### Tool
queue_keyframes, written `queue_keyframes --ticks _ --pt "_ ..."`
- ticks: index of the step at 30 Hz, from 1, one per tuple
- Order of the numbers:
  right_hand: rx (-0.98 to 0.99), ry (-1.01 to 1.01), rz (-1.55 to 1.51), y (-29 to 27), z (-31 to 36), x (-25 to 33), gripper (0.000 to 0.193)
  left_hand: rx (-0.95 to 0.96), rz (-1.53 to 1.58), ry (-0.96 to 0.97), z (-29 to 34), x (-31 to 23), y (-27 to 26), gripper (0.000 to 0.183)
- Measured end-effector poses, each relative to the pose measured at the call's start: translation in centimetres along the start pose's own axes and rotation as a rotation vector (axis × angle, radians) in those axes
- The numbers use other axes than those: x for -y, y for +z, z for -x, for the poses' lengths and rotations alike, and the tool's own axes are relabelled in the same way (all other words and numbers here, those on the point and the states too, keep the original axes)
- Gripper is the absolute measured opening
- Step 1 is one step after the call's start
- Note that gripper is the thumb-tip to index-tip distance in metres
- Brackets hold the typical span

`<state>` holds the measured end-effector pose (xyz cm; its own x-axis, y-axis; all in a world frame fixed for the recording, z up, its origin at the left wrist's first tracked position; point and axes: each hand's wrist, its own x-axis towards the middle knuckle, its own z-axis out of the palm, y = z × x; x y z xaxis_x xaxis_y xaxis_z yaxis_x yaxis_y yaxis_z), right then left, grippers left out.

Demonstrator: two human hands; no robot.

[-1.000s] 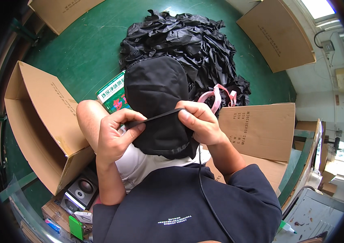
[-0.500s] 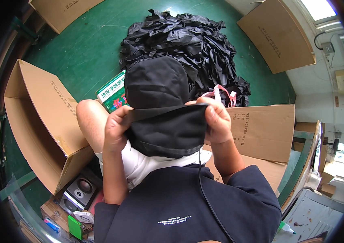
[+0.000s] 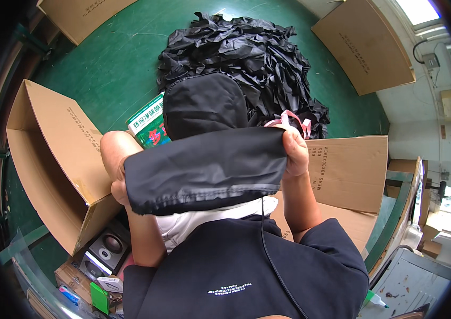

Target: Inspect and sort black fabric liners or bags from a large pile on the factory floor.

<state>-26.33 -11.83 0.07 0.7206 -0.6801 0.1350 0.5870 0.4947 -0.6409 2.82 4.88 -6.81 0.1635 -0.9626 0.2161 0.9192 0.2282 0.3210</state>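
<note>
Between my two hands a piece of black fabric (image 3: 209, 170) is stretched out above my lap, with a seam running along its near edge. My left hand (image 3: 120, 186) is closed at its left end, the fingers partly hidden behind the cloth. At the upper right corner my right hand (image 3: 295, 151) pinches it, thumb on the near side. Just beyond lies a rounded stack of black fabric pieces (image 3: 204, 103). Behind that stack spreads a large heap of crumpled black fabric (image 3: 236, 50) on the green floor.
An open cardboard box (image 3: 61, 143) stands at my left, and another cardboard box (image 3: 342, 170) at my right. A green and white printed carton (image 3: 148, 122) sits beside my knee. Pink straps (image 3: 292, 121) lie by the heap. A speaker (image 3: 109, 245) is at lower left.
My hands have moved apart, the left one lower and further left. The black fabric between them has been spread wider, and its seamed edge now shows.
</note>
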Motion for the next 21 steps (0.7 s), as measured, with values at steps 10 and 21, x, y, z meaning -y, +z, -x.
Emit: queue_keyframes --ticks 10,21 --pt "-0.067 -0.094 -0.235 -1.0 -1.1 -0.1 0.035 -0.053 -0.100 0.054 -1.4 1.2 1.0 0.054" --pt "-0.091 0.046 -0.085 -4.3 -6.9 0.9 0.057 -0.243 0.000 0.009 -5.7 2.5 1.1 0.043"
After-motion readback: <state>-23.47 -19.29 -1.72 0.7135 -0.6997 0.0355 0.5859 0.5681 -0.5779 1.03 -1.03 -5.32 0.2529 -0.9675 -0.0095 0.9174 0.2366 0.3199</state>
